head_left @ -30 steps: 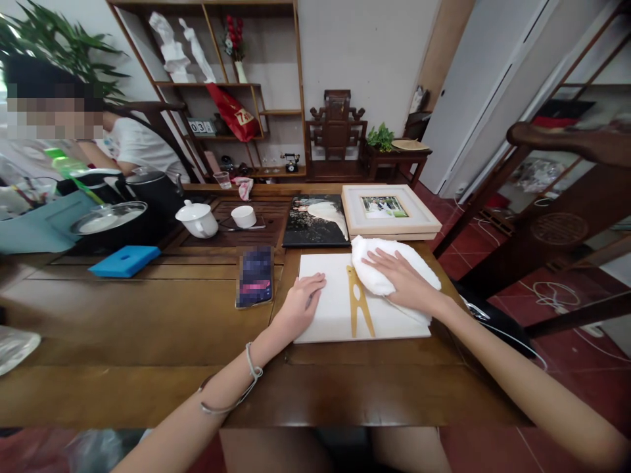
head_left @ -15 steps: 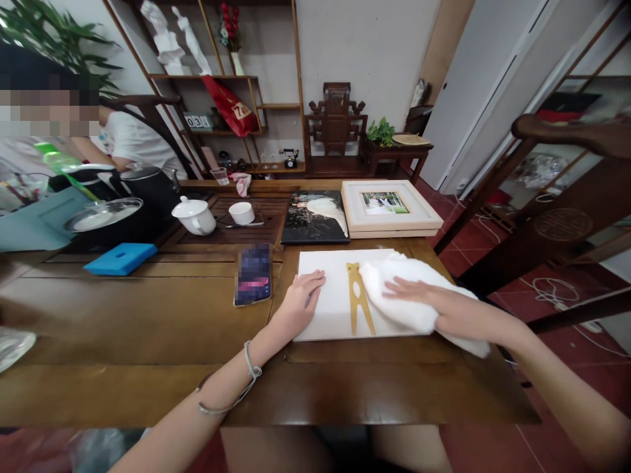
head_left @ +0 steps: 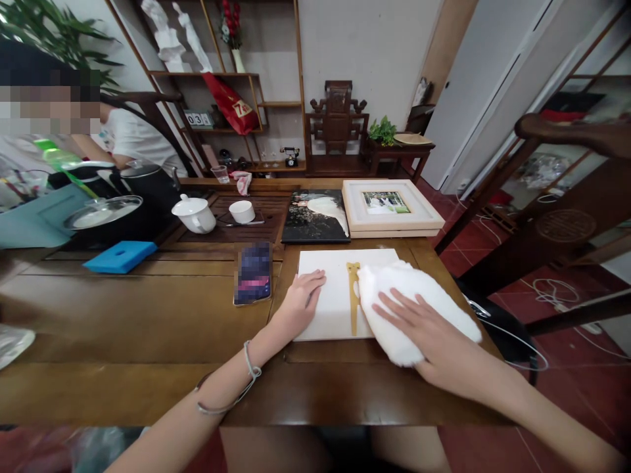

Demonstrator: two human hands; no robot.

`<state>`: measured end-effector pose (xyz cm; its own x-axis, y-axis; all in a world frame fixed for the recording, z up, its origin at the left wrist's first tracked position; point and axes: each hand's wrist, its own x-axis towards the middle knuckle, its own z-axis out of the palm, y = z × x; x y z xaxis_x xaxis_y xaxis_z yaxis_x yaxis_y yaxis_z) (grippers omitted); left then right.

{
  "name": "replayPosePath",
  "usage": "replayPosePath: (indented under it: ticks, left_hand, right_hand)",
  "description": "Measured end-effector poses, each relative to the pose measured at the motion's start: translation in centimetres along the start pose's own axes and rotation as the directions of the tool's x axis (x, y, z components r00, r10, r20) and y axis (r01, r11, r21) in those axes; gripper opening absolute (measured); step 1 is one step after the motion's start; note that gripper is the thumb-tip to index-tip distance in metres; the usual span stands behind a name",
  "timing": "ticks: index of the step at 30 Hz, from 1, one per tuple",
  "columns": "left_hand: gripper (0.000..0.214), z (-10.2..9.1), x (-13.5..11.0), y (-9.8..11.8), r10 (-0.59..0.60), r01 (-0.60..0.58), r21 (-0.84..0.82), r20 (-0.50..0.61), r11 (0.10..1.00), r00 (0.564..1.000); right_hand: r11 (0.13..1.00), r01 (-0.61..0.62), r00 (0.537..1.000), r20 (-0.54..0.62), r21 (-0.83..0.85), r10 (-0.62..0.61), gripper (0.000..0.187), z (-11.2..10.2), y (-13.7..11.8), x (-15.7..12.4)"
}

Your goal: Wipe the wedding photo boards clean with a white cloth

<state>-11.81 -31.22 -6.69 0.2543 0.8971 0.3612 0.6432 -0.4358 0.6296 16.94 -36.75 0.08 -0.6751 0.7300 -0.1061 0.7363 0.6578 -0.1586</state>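
Observation:
A flat white panel (head_left: 323,315) lies near the table's front edge, with a gold two-legged piece (head_left: 353,295) on its middle. My left hand (head_left: 303,299) rests flat on the panel's left side, fingers stretched out, holding nothing. My right hand (head_left: 419,328) is spread flat on top of a thick white cloth (head_left: 394,282), fingers apart and not wrapped round it. The cloth covers the panel's right side and hides one leg of the gold piece. Its near edge hangs past the panel onto the table.
Behind the panel lie a dark photo panel (head_left: 315,217) and pale wooden picture frames (head_left: 355,226). A phone (head_left: 253,272), a blue block (head_left: 119,256), a white lidded cup (head_left: 194,215) and a small white cup (head_left: 241,211) are to the left. A person (head_left: 142,138) sits across the table.
My right hand has moved the cloth towards me, and it now covers the right leg of the gold piece. The left hand has stayed in place.

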Motion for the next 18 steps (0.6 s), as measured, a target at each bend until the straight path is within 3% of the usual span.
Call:
replayPosePath:
  ticks: [3, 5, 8, 13, 15, 18]
  left_hand:
    - [0.031, 0.0, 0.0, 0.0, 0.007, -0.007, 0.003, -0.003, 1.000, 1.000]
    - [0.031, 0.0, 0.0, -0.1, 0.015, -0.015, 0.002, -0.003, 1.000, 1.000]
    - [0.031, 0.0, 0.0, 0.0, 0.023, -0.023, 0.005, 0.006, 1.000, 1.000]
    - [0.031, -0.1, 0.0, 0.1, 0.016, -0.016, 0.015, 0.005, 1.000, 1.000]
    - [0.031, 0.0, 0.0, 0.0, 0.015, -0.015, 0.014, 0.005, 1.000, 1.000]
    - [0.031, 0.1, 0.0, -0.1, 0.008, -0.008, 0.019, 0.005, 1.000, 1.000]
  right_hand:
    - [0.998, 0.015, 0.996, 0.085, 0.056, -0.019, 0.106, -0.9, -0.8, -2.4]
    - [0.997, -0.002, 0.994, 0.106, 0.078, -0.007, 0.103, -1.4, 0.0, -1.9]
    - [0.995, -0.078, 0.996, 0.059, 0.067, 0.074, 0.096, -1.4, 2.3, 1.8]
    - [0.991, -0.135, 0.981, -0.140, -0.013, 0.131, 0.086, -0.2, 5.0, 9.0]
    - [0.988, -0.151, 0.973, -0.182, -0.030, 0.143, 0.083, 0.1, 4.8, 10.0]
    - [0.993, -0.116, 0.982, -0.152, -0.016, 0.113, 0.082, 0.4, 2.9, 8.6]
